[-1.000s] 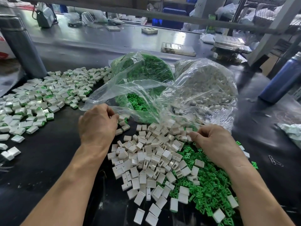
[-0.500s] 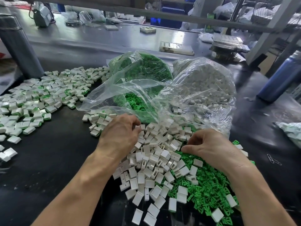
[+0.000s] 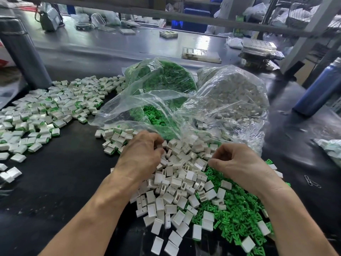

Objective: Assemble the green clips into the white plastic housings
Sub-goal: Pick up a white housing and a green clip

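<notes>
Hundreds of small white rectangular plastic housings with green clips already seated (image 3: 42,115) lie spread over the far left of the dark work table (image 3: 60,182), reaching back toward a grey upright post (image 3: 24,54). A smaller cluster of finished pieces (image 3: 114,138) sits just left of the left hand (image 3: 142,156). That hand lies palm down on the left edge of the loose heap of empty white plastic housings (image 3: 177,183), its fingers curled down into the pieces; whether it actually grasps one cannot be told, since the fingertips are buried. Behind the heap, a clear plastic bag of green clips (image 3: 160,84) slumps open toward the person, and beside it to the right stands a clear plastic bag of white housings (image 3: 232,100), the two bags touching. The right hand (image 3: 238,163) hovers over the seam where the white heap meets the loose pile of bright green plastic clips (image 3: 238,215); its fingers are curled with thumb and forefinger drawn together, though what they pinch, if anything, is too small to make out. A few white housings lie scattered on the green pile. Farther right, two metal paper clips (image 3: 311,182) rest on the table, and a blue cylindrical bottle (image 3: 321,89) stands at the edge.
</notes>
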`<state>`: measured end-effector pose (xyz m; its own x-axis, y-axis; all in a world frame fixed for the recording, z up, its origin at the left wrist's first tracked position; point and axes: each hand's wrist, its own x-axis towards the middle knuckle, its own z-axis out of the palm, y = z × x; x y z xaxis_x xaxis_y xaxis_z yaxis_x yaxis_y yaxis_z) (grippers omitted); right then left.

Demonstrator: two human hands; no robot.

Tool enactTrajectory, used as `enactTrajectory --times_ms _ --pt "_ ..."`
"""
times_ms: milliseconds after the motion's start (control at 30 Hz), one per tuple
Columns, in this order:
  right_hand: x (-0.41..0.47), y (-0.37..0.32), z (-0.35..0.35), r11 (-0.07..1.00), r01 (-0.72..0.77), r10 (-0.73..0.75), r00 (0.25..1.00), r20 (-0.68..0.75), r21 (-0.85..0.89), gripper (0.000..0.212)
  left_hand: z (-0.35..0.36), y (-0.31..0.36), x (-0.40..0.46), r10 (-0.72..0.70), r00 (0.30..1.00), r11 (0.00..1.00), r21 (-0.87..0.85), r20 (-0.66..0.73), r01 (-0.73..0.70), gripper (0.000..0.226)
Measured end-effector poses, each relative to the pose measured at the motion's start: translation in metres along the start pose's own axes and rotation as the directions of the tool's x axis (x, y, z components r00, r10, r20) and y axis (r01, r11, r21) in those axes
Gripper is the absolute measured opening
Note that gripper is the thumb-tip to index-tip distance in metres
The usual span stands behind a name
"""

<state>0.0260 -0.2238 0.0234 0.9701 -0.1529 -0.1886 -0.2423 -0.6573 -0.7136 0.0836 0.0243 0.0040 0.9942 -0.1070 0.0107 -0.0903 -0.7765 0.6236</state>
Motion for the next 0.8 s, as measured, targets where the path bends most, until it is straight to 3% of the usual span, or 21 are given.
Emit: enactTrajectory --times_ms 267,433,633,800 --pt "0.004 -0.001 0.009 0.988 0.091 -0.079 0.991 -0.104 0.124 0.008 0.001 0.001 0.001 -0.019 1.000 1.000 -0.016 -0.020 0.019 0.012" --pt "0.003 -0.006 0.015 0.977 0.133 -0.111 0.985 -0.134 0.170 0.014 0.001 0.002 -0.003 0.003 0.998 0.999 -0.051 -0.057 -0.006 0.015" --pt "0.000 -0.008 0.021 0.943 0.203 -0.167 0.974 -0.153 0.262 0.015 0.000 0.005 -0.007 0.149 0.972 0.954 -0.231 -0.181 -0.190 0.022" --pt "-0.001 -0.011 0.024 0.888 0.271 -0.218 0.959 -0.178 0.372 0.016 -0.002 0.014 -0.007 0.116 0.989 0.825 -0.546 -0.095 -0.149 0.019"
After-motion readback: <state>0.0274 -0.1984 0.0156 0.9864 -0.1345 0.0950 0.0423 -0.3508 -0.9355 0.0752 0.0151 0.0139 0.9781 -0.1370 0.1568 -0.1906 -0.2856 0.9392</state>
